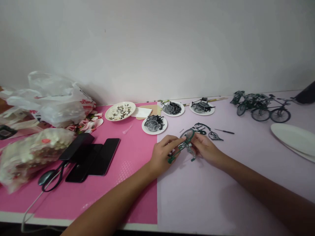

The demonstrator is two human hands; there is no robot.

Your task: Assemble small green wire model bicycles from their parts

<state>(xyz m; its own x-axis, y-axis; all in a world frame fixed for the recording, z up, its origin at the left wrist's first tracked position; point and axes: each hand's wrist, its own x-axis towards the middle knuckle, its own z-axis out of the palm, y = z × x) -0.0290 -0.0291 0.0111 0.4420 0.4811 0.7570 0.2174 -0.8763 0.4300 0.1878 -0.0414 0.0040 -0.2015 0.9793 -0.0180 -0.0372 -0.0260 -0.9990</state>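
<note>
Between my two hands, over the pale half of the table, is a small green model bicycle [181,146], tilted with one spoked wheel towards the back. My left hand [164,151] grips its frame from the left, fingers closed and the index finger reaching to the wheel. From the right, the fingers of my right hand [203,144] pinch the wheel's edge; parts of the model are hidden behind the fingers. Just beyond my hands lie loose dark bicycle parts [216,135], among them a chain guard-like piece, and a thin black screwdriver [227,131].
White plates [152,132] of wheels and black parts stand at the back, beside a bowl of small pieces [106,114]. Finished-looking model bicycles [261,114] and stacked white plates [294,137] are right. Phones [104,157], a black box [76,147] and plastic bags [49,101] lie left.
</note>
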